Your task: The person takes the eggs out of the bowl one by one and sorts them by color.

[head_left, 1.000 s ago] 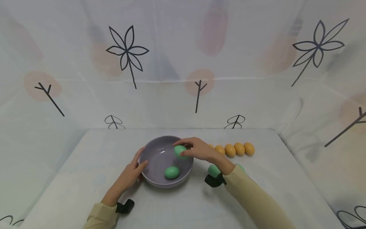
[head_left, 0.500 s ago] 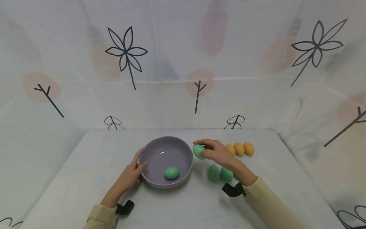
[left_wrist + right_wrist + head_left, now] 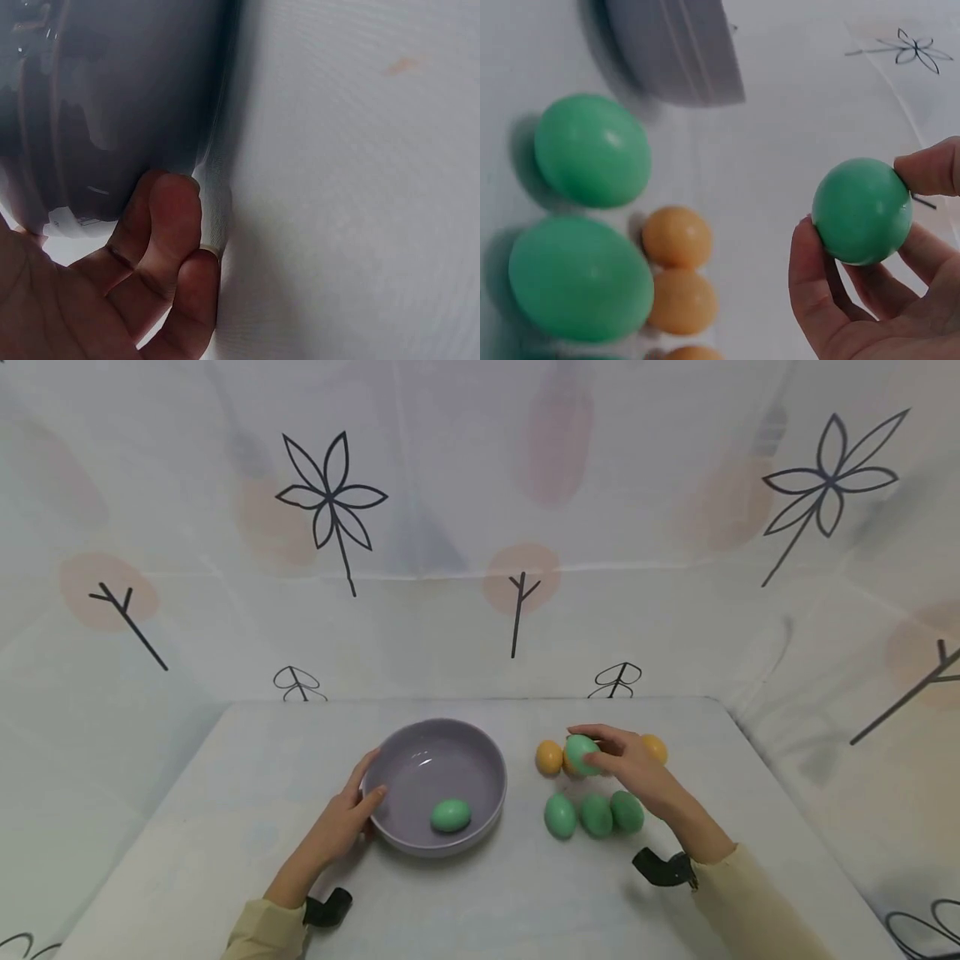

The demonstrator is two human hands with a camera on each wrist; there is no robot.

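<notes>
My left hand [image 3: 341,818] holds the purple-grey bowl [image 3: 401,777] at its left side, thumb over the rim and fingers against the outer wall. In the left wrist view the curled fingertips lie low by the bowl's dark underside. One green egg [image 3: 451,816] lies inside the bowl. To the right of it, my right hand [image 3: 641,768] pinches another green egg [image 3: 581,755] above the row of orange eggs [image 3: 549,758], partly hiding them. In the right wrist view, thumb and fingers grip the held egg [image 3: 862,210] clear of the table.
Three green eggs [image 3: 596,816] lie side by side on the white table [image 3: 465,906], nearer than the orange row. A patterned cloth [image 3: 450,627] stands behind the table and along its sides.
My right hand has carried the green egg from over the bowl rightward to above the orange eggs. The left hand and the bowl have stayed in place.
</notes>
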